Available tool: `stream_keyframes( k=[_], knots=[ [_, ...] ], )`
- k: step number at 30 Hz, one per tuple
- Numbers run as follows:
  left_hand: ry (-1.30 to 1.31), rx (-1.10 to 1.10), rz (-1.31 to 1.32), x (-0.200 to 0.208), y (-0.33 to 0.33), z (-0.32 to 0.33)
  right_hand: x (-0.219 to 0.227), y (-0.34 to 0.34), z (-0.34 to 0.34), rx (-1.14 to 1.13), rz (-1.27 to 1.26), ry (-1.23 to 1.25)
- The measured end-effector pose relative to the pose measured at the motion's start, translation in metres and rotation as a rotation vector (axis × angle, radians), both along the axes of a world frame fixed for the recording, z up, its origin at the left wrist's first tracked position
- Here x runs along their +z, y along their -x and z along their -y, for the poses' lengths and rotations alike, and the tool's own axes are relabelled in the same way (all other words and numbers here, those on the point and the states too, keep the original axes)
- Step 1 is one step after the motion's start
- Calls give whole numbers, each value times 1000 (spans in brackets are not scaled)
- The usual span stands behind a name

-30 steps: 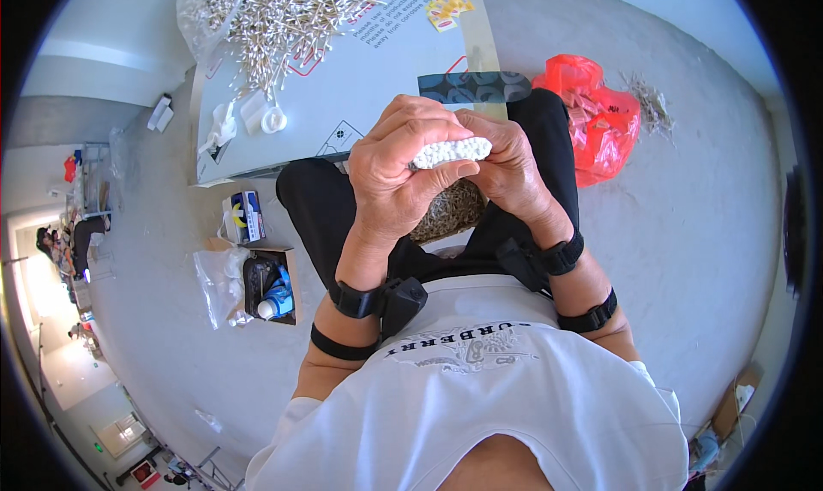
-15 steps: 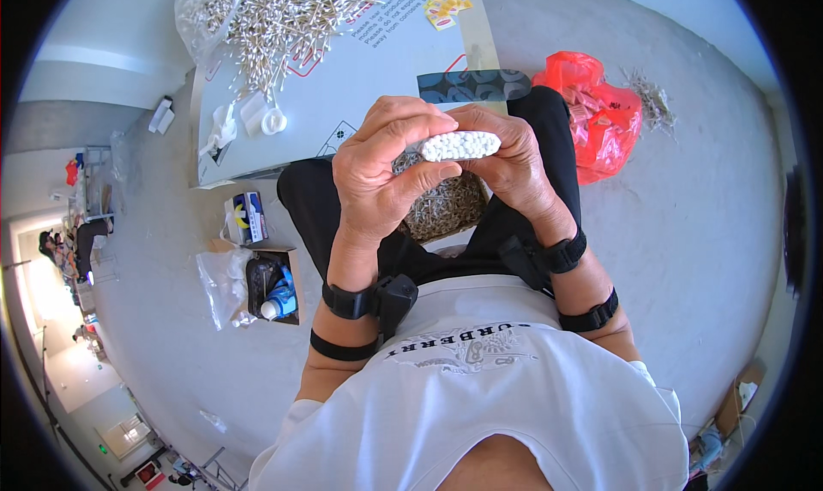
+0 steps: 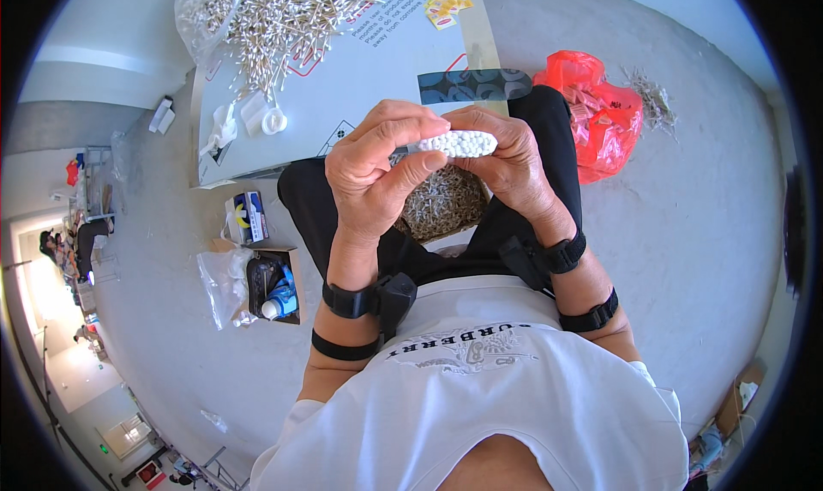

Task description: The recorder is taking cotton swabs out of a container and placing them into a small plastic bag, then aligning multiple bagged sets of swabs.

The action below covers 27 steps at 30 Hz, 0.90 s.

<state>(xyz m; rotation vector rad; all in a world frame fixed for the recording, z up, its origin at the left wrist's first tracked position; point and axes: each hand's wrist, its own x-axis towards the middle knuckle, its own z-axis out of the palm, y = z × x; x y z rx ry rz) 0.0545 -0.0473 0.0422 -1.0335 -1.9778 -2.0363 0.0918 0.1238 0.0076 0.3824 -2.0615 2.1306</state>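
Note:
A tight bundle of cotton swabs point(image 3: 463, 144) is held up between my hands, its white tips facing me in a flat oval. My left hand point(image 3: 377, 165) pinches the bundle's left end between thumb and fingers. Around its right side my right hand point(image 3: 507, 161) is closed, with the fingers behind it; the sticks are mostly hidden by the hands. Beneath, between my knees, sits a box of loose swabs or sticks point(image 3: 446, 204). A big heap of cotton swabs point(image 3: 287, 28) lies on the table at the upper left, partly in a clear plastic bag point(image 3: 199, 15).
The grey-white table point(image 3: 377, 88) bears a white tape roll point(image 3: 273, 120), yellow labels point(image 3: 444, 6) and a dark patterned strip point(image 3: 474, 86). A red plastic bag point(image 3: 600, 118) stands right, beside scattered sticks point(image 3: 650, 101). At left is a carton with a blue-and-white bottle point(image 3: 280, 298).
The bundle has shifted slightly left and tilted a little. My left hand has moved a bit left, its thumb drawing back along the bundle's edge. My right hand keeps its hold.

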Motion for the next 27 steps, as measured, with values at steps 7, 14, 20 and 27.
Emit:
stream_keyframes(
  k=[7, 14, 20, 27],
  knots=[
    [-100, -2, 125, -5, -1, 0, -2, -2, 3, -17, 50, 3],
    [-124, 32, 117, -4, 0, 2, -6, -2, 5, 4, 112, 80],
    [-166, -2, 111, -3, -3, 1, -4, -3, 5, 2, 119, 89],
    [-103, 45, 89, -5, -1, -1, -7, -3, 5, 9, 115, 113]
  ],
)
